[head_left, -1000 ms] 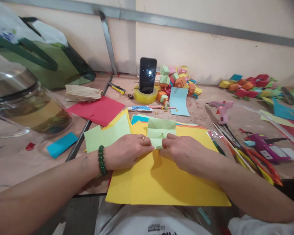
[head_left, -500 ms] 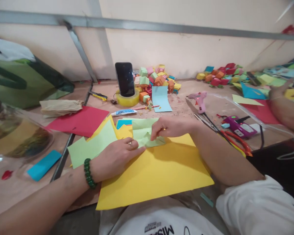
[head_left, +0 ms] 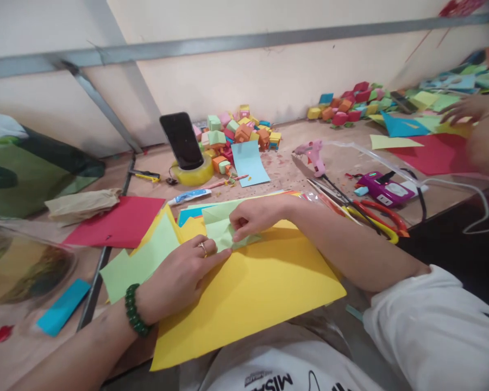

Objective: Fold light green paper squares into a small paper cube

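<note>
My left hand lies flat at the left part of a large yellow paper sheet, its fingertips at the near edge of a folded piece of light green paper. A ring and a green bead bracelet are on this hand and wrist. Curled over the same green piece, my right hand presses it with its fingertips; part of the paper is hidden under them. Another light green sheet with a notched edge sticks out beside my left hand.
Behind are a phone on a yellow tape roll, a heap of small paper boxes and a light blue sheet. Rightward lie a pink glue gun, a purple power strip, orange-handled scissors and another person's hand.
The view has swung to the right, so most things appear shifted left. My hands stay on the folded green paper with little change. The other person's hand has moved on the far papers.
</note>
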`<state>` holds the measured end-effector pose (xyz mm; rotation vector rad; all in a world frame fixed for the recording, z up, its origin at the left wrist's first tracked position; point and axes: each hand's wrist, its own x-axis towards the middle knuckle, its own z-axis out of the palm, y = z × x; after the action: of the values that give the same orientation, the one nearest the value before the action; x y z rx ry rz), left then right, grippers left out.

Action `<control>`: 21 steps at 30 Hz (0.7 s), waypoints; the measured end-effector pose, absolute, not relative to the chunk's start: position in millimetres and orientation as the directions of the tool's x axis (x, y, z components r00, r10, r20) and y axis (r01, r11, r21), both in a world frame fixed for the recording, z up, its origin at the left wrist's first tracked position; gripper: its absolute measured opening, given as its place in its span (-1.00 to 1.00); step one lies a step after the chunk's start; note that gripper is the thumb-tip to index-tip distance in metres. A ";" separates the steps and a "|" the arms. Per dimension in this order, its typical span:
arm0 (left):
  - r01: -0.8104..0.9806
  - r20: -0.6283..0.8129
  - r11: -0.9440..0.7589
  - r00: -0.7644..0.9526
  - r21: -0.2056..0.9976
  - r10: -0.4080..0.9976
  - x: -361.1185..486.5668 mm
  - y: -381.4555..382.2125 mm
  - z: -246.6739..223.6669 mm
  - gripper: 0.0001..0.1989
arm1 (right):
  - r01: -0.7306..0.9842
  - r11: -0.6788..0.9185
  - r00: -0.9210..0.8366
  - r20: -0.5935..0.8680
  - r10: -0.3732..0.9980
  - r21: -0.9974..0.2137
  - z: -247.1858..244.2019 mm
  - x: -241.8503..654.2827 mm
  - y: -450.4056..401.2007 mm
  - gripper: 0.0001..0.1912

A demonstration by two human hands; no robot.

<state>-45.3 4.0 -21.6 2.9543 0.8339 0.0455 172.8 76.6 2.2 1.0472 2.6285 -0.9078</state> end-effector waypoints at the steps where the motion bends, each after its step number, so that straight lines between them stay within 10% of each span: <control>1: 0.513 0.012 -0.855 0.857 0.075 0.515 -46.0 4.2 -22.3 -0.45 | 0.686 0.552 -0.723 -0.356 0.592 -0.473 2.2 173.5 78.0 -0.69; 21: 0.450 0.032 -0.890 0.891 0.078 0.453 -41.2 6.4 -22.5 -0.62 | 0.614 0.534 -0.753 -0.229 0.616 -0.581 -19.4 168.4 91.4 -0.87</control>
<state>-41.2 6.4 -22.5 2.9880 0.7138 0.0750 168.4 91.4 -19.4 1.1045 2.7548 -1.0406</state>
